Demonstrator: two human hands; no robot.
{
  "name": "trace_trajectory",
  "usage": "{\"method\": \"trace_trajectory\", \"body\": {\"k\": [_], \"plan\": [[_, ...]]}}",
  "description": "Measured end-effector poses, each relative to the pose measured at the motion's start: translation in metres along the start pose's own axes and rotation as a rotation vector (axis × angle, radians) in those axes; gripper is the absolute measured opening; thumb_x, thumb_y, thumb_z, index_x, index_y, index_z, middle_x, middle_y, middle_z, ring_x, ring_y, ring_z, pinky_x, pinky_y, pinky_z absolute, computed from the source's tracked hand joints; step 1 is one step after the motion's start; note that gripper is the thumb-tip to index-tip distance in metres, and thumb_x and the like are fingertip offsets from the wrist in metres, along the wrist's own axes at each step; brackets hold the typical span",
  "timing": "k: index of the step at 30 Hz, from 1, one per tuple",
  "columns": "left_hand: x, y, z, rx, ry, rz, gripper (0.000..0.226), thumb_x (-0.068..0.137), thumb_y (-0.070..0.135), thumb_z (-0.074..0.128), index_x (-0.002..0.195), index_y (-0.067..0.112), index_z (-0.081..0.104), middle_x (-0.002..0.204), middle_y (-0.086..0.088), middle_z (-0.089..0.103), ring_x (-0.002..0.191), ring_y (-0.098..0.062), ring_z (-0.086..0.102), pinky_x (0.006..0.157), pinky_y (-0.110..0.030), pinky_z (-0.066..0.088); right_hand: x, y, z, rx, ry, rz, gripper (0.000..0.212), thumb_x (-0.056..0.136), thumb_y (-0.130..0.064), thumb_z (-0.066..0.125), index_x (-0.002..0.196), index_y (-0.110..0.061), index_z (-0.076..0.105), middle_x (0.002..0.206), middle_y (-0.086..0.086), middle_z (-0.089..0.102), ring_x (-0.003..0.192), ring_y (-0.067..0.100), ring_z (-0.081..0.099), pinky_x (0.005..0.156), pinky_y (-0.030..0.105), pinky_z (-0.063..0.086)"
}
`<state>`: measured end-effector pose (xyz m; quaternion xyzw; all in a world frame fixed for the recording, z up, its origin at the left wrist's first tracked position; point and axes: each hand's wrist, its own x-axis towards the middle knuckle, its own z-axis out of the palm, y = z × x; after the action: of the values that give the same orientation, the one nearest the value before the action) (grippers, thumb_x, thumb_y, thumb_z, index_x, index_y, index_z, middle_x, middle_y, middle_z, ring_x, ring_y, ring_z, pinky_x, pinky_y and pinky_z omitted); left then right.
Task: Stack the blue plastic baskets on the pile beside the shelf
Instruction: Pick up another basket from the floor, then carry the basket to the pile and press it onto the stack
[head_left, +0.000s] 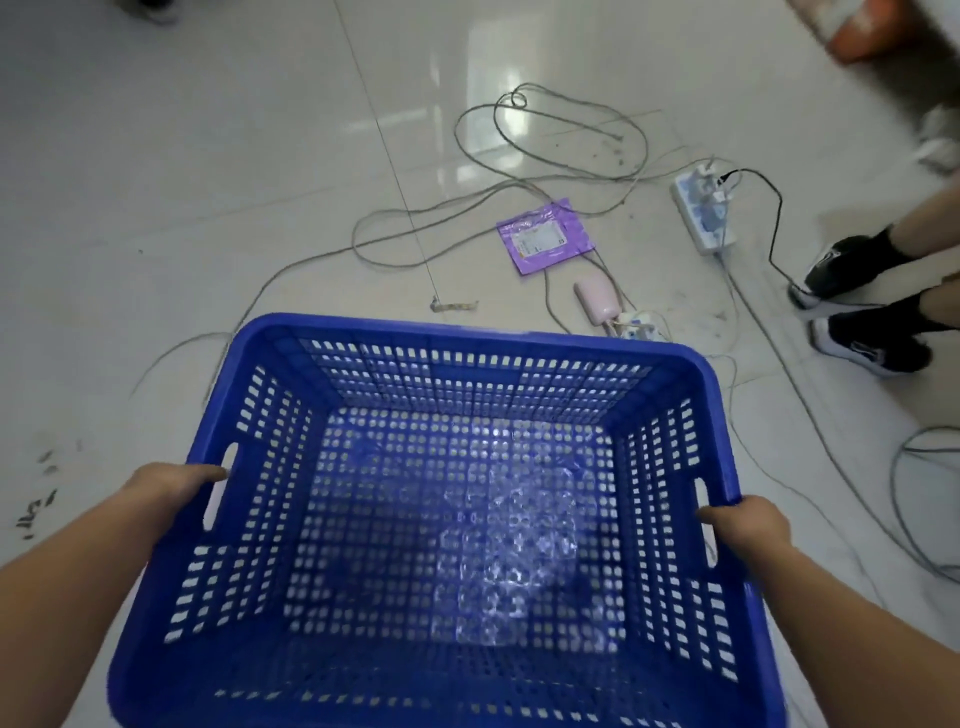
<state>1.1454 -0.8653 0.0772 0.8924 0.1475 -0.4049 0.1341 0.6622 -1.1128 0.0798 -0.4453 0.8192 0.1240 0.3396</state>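
Observation:
A large blue plastic basket with perforated walls fills the lower half of the view, held above the tiled floor. My left hand grips its left rim beside the handle slot. My right hand grips the right rim at the other handle slot. A sheet of clear bubble wrap lies on the basket's bottom. No pile of baskets and no shelf are in view.
Grey cables loop across the white tiled floor ahead. A purple mailer bag, a pink device and a white power strip lie among them. Another person's legs in black shoes stand at the right.

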Motion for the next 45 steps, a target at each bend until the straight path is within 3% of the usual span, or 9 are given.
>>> {"method": "trace_trajectory", "body": {"k": [4,9,16,19,22,26,31,40,45], "plan": [[-0.036,-0.014,-0.055,-0.072,0.003,0.001,0.052,0.078,0.025,0.075,0.112,-0.01,0.056,0.104,-0.029,0.064,0.09,-0.049,0.063,0.087,-0.057,0.051,-0.056,-0.003,-0.042,0.122,0.009,-0.027,0.018,0.083,-0.015,0.064,0.092,-0.001,0.057,0.091,0.02,0.064,0.082,0.037,0.061,0.071,0.038,0.048],[-0.109,-0.009,-0.137,-0.154,-0.032,0.122,0.022,0.087,0.014,0.065,0.087,-0.005,0.053,0.065,-0.016,0.05,0.052,-0.031,0.045,0.057,-0.036,0.044,-0.12,-0.017,-0.09,0.24,0.025,-0.019,0.024,0.076,-0.016,0.064,0.093,0.001,0.062,0.086,0.023,0.069,0.081,0.04,0.069,0.081,0.051,0.057],[-0.167,0.012,-0.263,-0.081,0.047,0.304,0.037,0.077,0.021,0.073,0.093,-0.012,0.064,0.068,-0.023,0.063,0.067,-0.035,0.06,0.076,-0.047,0.053,-0.227,-0.086,-0.185,0.263,0.112,-0.233,0.027,0.082,-0.023,0.062,0.092,0.002,0.06,0.077,0.021,0.061,0.061,0.03,0.057,0.055,0.034,0.046],[-0.206,0.013,-0.314,-0.152,0.01,0.384,0.034,0.088,0.014,0.061,0.059,-0.001,0.052,0.047,-0.015,0.052,0.048,-0.03,0.047,0.057,-0.037,0.048,-0.27,-0.115,-0.226,0.26,0.145,-0.323,0.03,0.081,-0.025,0.062,0.094,0.002,0.06,0.078,0.021,0.063,0.061,0.03,0.057,0.053,0.031,0.042],[-0.259,0.004,-0.355,-0.284,-0.014,0.437,0.04,0.093,0.011,0.051,0.056,0.008,0.04,0.048,-0.009,0.036,0.044,-0.024,0.031,0.038,-0.025,0.034,-0.314,-0.144,-0.261,0.3,0.159,-0.433,0.028,0.082,-0.023,0.062,0.094,0.002,0.059,0.082,0.021,0.062,0.063,0.031,0.057,0.052,0.031,0.043],[-0.3,-0.02,-0.404,-0.452,0.061,0.491,0.038,0.094,0.012,0.05,0.058,0.011,0.037,0.056,-0.008,0.032,0.048,-0.022,0.026,0.046,-0.03,0.027,-0.366,-0.184,-0.292,0.311,0.172,-0.584,0.02,0.085,-0.02,0.06,0.088,-0.001,0.056,0.08,0.02,0.059,0.054,0.025,0.051,0.045,0.027,0.036],[-0.323,-0.068,-0.442,-0.582,0.195,0.476,0.042,0.092,0.016,0.053,0.054,0.01,0.038,0.036,-0.005,0.035,0.026,-0.018,0.03,0.044,-0.026,0.031,-0.409,-0.227,-0.3,0.329,0.1,-0.737,0.022,0.082,-0.021,0.06,0.093,-0.002,0.057,0.078,0.021,0.058,0.058,0.028,0.054,0.051,0.03,0.043],[-0.37,-0.235,-0.443,-0.818,0.403,0.269,0.041,0.092,0.016,0.052,0.054,0.012,0.036,0.028,-0.001,0.034,0.021,-0.016,0.029,0.035,-0.021,0.033,-0.49,-0.275,-0.262,0.154,-0.108,-1.073,0.02,0.08,-0.02,0.061,0.092,-0.006,0.055,0.082,0.02,0.06,0.068,0.032,0.057,0.051,0.028,0.043],[-0.428,-0.349,-0.409,-0.959,0.56,0.084,0.042,0.092,0.015,0.055,0.055,0.01,0.038,0.047,-0.01,0.035,0.037,-0.021,0.032,0.041,-0.027,0.034,-0.552,-0.269,-0.207,-0.003,-0.251,-1.247,0.02,0.082,-0.02,0.061,0.095,-0.006,0.055,0.072,0.015,0.057,0.06,0.028,0.054,0.054,0.031,0.045]]}}
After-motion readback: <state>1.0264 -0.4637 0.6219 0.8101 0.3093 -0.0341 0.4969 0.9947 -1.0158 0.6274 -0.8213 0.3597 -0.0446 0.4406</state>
